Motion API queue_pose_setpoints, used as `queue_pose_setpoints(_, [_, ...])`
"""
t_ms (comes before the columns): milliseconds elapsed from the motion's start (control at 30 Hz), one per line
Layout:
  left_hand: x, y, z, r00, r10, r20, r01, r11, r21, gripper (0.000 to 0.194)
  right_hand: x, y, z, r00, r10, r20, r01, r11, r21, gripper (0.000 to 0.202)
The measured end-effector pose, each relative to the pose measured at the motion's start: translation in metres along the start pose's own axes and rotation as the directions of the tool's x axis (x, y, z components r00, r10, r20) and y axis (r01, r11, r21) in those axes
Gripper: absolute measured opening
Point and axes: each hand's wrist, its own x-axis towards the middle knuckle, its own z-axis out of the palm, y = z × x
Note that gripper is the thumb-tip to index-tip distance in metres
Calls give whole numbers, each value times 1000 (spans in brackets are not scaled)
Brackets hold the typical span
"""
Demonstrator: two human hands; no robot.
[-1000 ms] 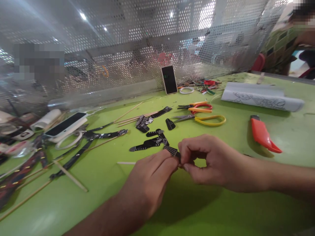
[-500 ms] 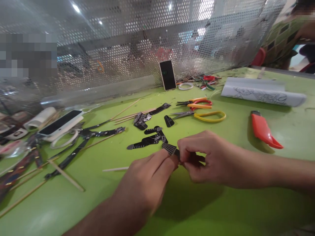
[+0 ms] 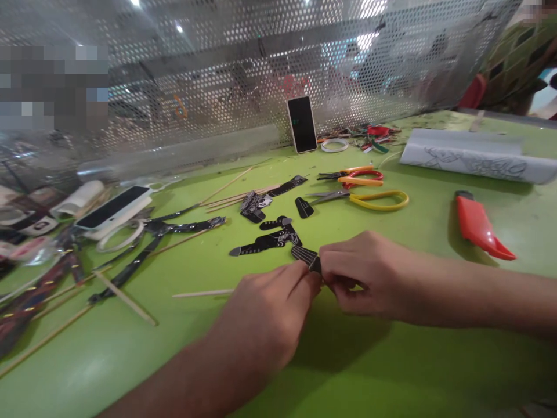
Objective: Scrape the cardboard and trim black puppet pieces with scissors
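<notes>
Between my two hands is a small black cut-out piece (image 3: 306,256) with pale stripes, its lower end hidden by my fingers. My left hand (image 3: 270,302) is closed on it from the left. My right hand (image 3: 363,276) pinches its other side, the fingertips close against those of the left. A thin pale stick (image 3: 202,294) sticks out to the left from behind my left hand. Just beyond lie more black cut-outs: a boot-shaped leg piece (image 3: 263,241), a patterned piece (image 3: 255,206) and a small tapered piece (image 3: 303,207).
Yellow-handled scissors (image 3: 378,200) and orange-and-red-handled pliers (image 3: 361,176) lie beyond my right hand. A red tool (image 3: 483,226) and a rolled drawing (image 3: 474,155) are at right. A phone (image 3: 301,124) leans on the perforated screen (image 3: 209,75). Sticks and a jointed black figure (image 3: 159,229) lie left.
The view has shifted slightly, so the table things sit a little further right and higher. Both hands keep their hold on the striped piece, with only small finger movement.
</notes>
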Motion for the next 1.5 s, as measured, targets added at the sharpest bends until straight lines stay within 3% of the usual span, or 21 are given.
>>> queue_pose_setpoints(167, [0,0,2,999,-37,28,37,999,-23,19,0,5,3,1000,9,-4,-9,998,56,17])
queue_pose_setpoints(533, [0,-6,6,987,-128,101,144,974,-174,21,5,5,-5,981,142,135,-166,967,191,14])
queue_pose_setpoints(733, [3,-3,1,977,-177,121,205,935,-291,21,4,6,-1,986,141,93,-157,968,197,12])
queue_pose_setpoints(900, [6,-2,-2,972,-189,138,222,929,-295,18,4,6,0,989,134,58,-142,975,173,14])
queue_pose_setpoints(1133, [5,-3,-2,963,-222,153,263,900,-347,15,5,7,-1,998,42,46,-49,983,175,18])
queue_pose_setpoints(1300, [3,-1,-2,954,-291,65,294,883,-366,9,2,7,1,996,88,30,-91,987,134,15])
queue_pose_setpoints(1500, [0,-1,5,969,-241,-63,196,895,-401,14,2,1,2,993,119,-7,-117,984,132,15])
